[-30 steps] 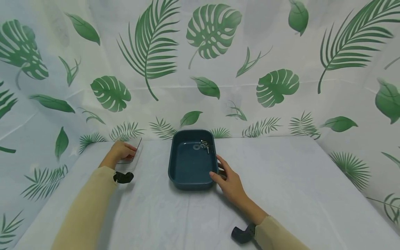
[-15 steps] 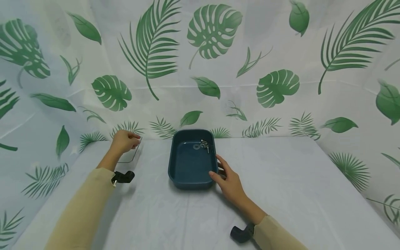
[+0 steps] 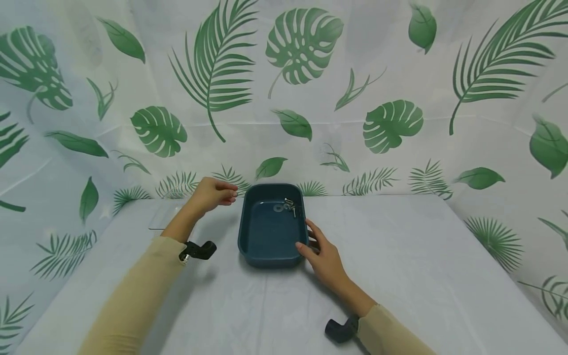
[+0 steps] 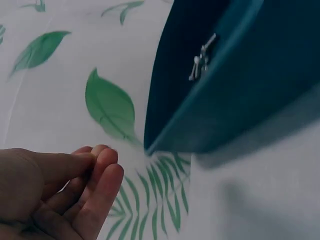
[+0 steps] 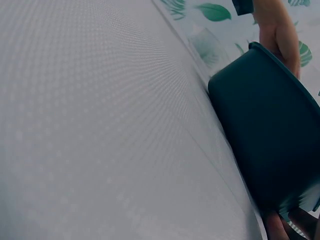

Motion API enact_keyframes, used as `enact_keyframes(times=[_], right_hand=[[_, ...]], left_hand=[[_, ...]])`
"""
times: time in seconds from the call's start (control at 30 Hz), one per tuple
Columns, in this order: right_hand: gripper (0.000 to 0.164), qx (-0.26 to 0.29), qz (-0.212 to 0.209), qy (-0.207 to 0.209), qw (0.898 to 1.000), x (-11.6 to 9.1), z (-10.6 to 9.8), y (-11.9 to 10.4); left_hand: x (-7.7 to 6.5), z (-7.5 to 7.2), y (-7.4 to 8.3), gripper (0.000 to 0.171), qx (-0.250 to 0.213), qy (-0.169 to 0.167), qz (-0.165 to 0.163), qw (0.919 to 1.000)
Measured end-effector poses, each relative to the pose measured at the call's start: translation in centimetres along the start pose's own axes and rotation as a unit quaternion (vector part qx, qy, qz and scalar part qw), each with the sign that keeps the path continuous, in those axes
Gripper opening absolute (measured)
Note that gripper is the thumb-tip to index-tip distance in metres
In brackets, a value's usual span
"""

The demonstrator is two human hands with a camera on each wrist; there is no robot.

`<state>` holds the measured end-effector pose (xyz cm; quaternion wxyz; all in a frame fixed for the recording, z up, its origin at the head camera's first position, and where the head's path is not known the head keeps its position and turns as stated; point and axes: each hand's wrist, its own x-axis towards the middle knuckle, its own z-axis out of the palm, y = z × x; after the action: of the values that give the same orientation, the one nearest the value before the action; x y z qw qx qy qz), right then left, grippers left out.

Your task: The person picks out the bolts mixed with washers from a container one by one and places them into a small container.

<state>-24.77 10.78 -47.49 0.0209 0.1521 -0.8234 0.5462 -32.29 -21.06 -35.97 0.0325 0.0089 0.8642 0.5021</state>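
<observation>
My left hand (image 3: 213, 193) is raised at the back left, near the tray's far left corner. Its thumb and fingertips press together in a pinch; I cannot tell what small thing is between them. In the left wrist view the same hand (image 4: 65, 187) is just short of the tray's rim. A dark blue rectangular tray (image 3: 266, 246) stands on the table. Several small metal screws (image 3: 290, 203) and a flat ring-shaped washer (image 3: 278, 208) lie in its far right part. My right hand (image 3: 327, 259) holds the tray's right side, thumb at the rim, fingers along the outer wall.
A clear, shallow plastic box (image 3: 160, 217) lies at the table's left back, partly hidden behind my left forearm. White cloth (image 3: 421, 266) covers the table. A leaf-patterned curtain (image 3: 337, 123) hangs behind its far edge.
My left hand has risen out of the clear box and moved right toward the tray, fingertips pinched. The right hand and the tray have stayed in place.
</observation>
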Motion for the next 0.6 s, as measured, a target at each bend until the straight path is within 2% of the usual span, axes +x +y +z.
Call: enact_keyframes(times=[0.2, 0.37, 0.6], right_hand=[[0.068, 0.013, -0.002, 0.000, 1.000, -0.2, -0.1, -0.1], [0.068, 0.006, -0.003, 0.003, 1.000, 0.0, -0.1, 0.0], [0.066, 0.003, -0.004, 0.005, 1.000, 0.1, 0.0, 0.3]], left_hand=[[0.5, 2.7, 1.4, 0.033, 0.007, -0.021, 0.020, 0.9995], [1.2, 5.1, 2.2, 0.030, 0.023, -0.056, 0.035, 0.9975], [2.1, 8.1, 3.5, 0.029, 0.073, -0.091, 0.049, 0.9919]])
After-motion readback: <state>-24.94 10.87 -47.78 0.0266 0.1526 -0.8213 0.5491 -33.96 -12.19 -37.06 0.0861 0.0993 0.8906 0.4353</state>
